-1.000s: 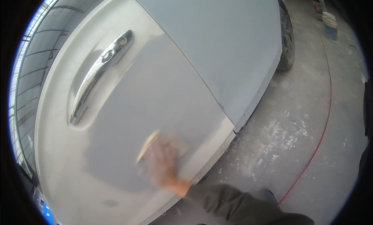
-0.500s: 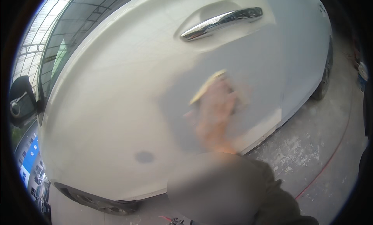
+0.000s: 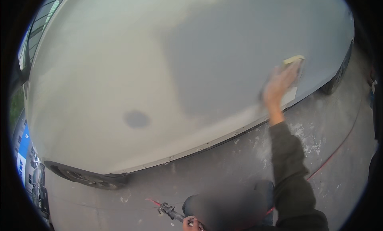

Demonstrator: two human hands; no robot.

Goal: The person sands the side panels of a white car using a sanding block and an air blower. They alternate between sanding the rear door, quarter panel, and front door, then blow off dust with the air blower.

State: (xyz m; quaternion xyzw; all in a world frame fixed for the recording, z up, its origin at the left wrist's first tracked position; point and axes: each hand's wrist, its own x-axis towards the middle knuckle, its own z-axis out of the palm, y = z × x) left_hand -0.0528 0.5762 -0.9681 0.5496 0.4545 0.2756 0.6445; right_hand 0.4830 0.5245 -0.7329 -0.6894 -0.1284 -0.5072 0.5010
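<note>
My right hand [image 3: 281, 83] presses a thin yellow sanding pad [image 3: 294, 60] against a dull grey patch [image 3: 223, 59] on the side of a white car [image 3: 99, 71]. The pad sits near the patch's right end, above the lower body edge, and the hand partly covers it. At the bottom edge, the fingers of my left hand [image 3: 191, 223] curl around the end of a grey metal tool [image 3: 170, 211]; its exact kind is unclear. A blurred dark shape beside that hand hides part of it. A small round grey spot [image 3: 137, 119] marks the white paint further left.
The car's wheels [image 3: 93, 180] show at lower left and at far right. A red hose [image 3: 335, 151] runs over the grey concrete floor [image 3: 139, 211], which has white flakes and stains. Parked cars [image 3: 39, 187] stand at the far left.
My right hand has slid the pad rightward, from the middle of the grey patch toward its right end. The view has tipped lower: the door handle has left it, and my left hand has appeared.
</note>
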